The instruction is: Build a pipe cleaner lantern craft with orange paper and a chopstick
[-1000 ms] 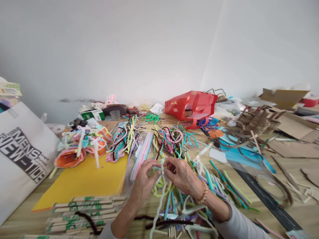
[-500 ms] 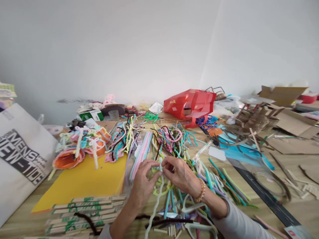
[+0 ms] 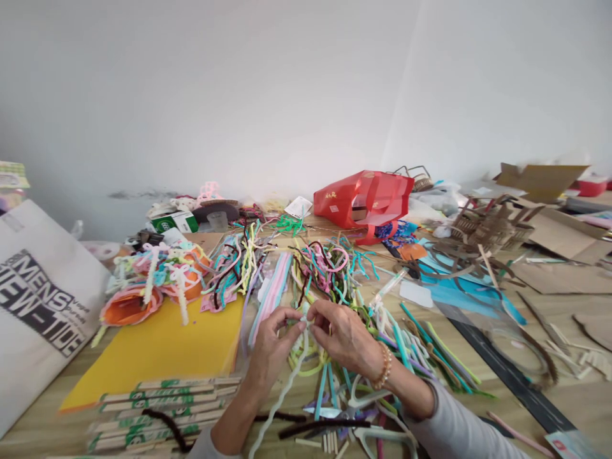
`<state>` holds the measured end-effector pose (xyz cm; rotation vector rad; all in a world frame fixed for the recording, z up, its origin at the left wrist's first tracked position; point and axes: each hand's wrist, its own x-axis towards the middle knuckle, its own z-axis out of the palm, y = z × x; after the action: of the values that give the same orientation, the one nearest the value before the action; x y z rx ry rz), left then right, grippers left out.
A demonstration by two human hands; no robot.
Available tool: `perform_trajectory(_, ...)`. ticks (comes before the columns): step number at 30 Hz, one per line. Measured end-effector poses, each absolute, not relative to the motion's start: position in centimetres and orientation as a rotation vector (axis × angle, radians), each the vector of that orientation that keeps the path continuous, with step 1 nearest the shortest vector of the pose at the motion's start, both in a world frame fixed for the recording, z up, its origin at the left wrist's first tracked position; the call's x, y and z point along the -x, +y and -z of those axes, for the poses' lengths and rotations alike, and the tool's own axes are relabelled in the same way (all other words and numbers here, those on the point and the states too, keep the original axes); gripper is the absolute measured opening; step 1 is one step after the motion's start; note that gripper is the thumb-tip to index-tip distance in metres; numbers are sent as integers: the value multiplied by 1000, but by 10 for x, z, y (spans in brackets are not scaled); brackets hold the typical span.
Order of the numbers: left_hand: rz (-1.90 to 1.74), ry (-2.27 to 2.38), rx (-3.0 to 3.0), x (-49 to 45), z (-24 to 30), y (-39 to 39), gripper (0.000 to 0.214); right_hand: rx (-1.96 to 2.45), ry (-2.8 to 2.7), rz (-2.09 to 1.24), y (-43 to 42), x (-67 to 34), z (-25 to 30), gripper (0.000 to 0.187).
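Observation:
My left hand (image 3: 272,347) and my right hand (image 3: 342,338) meet at the fingertips over the wooden table, both pinching a wavy cream-white pipe cleaner (image 3: 282,392) near its top. Its long tail hangs down and to the left past my left wrist. A beaded bracelet (image 3: 386,366) circles my right wrist. Right beneath my hands lies a loose heap of pipe cleaners (image 3: 329,389) in green, blue, white and lilac. Part of a yellow-green loop shows under my fingers; whether it joins the cream piece is hidden.
A yellow card sheet (image 3: 157,357) and stacked printed wooden sticks (image 3: 162,408) lie to my left. Farther back are tangled pipe cleaners (image 3: 329,264) and a red bag (image 3: 363,197). Cardboard pieces (image 3: 559,277) and a long black strip (image 3: 507,382) lie right.
The cream pipe cleaner's lower end has swung left. My fingers have shifted slightly on its top, and the view has tilted a little.

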<state>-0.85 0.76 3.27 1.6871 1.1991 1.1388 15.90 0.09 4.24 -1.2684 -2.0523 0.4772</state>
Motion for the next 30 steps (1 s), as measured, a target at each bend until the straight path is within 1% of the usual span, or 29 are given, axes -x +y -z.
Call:
perform_trajectory(7,-1108,1174,-1657,11,-30,15,22,1251,-2090,-416,-1,-160,-44,15)
perform_trajectory(16,-1144,1188,-1684,13,-28,15,21,1213,-2055,-542,2,-161,-50,10)
perform_trajectory(24,-1161,1230,-1748,11,-32,10,12,1250,-2030,-578,4,-162,-49,10)
perform_trajectory(30,-1159,1180,-1735,13,-30,10,13,1252,-2018,-567,3,-162,-48,11)
